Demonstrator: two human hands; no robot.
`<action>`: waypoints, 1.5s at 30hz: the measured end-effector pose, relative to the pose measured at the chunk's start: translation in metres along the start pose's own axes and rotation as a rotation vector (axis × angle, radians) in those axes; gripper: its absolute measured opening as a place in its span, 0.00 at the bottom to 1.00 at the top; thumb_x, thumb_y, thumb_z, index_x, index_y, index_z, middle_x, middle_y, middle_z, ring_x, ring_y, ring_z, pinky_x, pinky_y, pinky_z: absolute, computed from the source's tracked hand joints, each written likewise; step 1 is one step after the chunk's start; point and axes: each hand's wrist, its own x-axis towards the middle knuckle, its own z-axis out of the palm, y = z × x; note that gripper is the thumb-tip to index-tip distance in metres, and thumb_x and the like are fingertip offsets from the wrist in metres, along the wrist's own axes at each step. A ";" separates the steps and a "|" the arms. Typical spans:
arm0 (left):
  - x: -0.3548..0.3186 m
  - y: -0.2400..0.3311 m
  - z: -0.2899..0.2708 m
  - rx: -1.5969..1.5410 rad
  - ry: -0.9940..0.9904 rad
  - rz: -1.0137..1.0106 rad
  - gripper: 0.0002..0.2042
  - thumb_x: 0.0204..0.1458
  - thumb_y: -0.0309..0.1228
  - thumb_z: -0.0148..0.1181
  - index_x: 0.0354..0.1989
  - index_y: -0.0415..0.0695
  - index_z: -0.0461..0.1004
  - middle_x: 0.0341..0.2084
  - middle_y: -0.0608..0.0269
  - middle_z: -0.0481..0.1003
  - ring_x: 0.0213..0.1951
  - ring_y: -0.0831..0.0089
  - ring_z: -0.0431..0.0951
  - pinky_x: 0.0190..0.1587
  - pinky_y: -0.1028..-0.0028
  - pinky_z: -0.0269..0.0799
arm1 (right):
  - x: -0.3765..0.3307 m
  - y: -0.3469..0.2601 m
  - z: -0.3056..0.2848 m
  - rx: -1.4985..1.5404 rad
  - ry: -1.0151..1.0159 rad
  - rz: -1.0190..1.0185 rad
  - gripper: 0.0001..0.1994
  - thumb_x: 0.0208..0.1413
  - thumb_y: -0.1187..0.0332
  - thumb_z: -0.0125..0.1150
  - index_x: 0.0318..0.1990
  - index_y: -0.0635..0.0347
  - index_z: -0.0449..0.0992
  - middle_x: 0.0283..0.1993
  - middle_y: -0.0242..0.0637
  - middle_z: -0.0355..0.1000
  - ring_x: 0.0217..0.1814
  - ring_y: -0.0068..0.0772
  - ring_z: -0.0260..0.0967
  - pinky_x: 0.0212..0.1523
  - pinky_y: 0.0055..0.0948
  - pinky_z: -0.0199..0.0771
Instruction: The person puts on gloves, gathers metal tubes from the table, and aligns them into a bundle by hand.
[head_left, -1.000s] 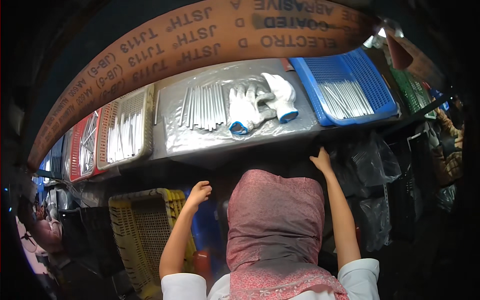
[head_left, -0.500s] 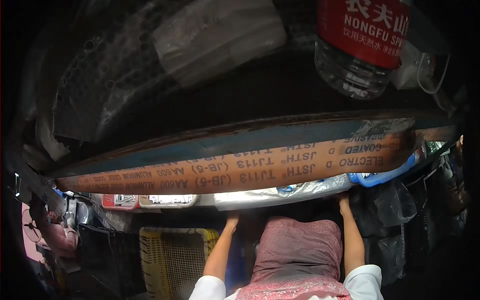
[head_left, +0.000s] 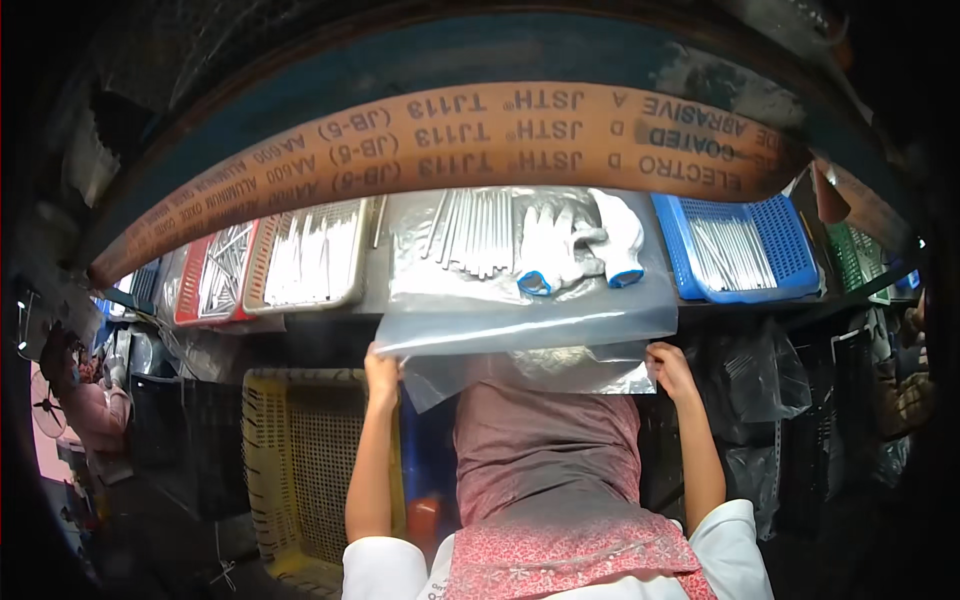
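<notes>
1. The fingers of your left hand (head_left: 381, 374) are pinched on the left edge of the clear plastic sheet (head_left: 530, 326); those of your right hand (head_left: 672, 370) pinch its right edge. One grip per end probably spreads it flat.
2. Far left, the red basket (head_left: 192, 288) and cream basket (head_left: 300, 304) both hold metal rods, presumably so they don't roll about.
3. Far middle, more rods (head_left: 467, 235) lie side by side, left of white gloves (head_left: 556, 248) with blue cuffs. The plastic cover (head_left: 412, 282) beneath likely protects the bench.
4. Far right, the blue basket (head_left: 797, 245) holds another batch, rods roughly aligned.
5. Your sheet stretches between your hands at the bench's near edge, above your pink cloth (head_left: 545, 470). Its left corner droops to a point, its middle glints milky blue, its right end looks crinkled. Whether it joins the cover, I can't tell.
</notes>
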 end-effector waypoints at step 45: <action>-0.142 0.141 0.041 1.014 -0.082 0.302 0.10 0.55 0.33 0.59 0.42 0.45 0.77 0.31 0.62 0.80 0.31 0.64 0.81 0.35 0.68 0.75 | -0.132 -0.102 0.094 -1.361 -0.038 -0.363 0.08 0.53 0.68 0.61 0.37 0.62 0.75 0.28 0.39 0.74 0.28 0.36 0.74 0.31 0.32 0.72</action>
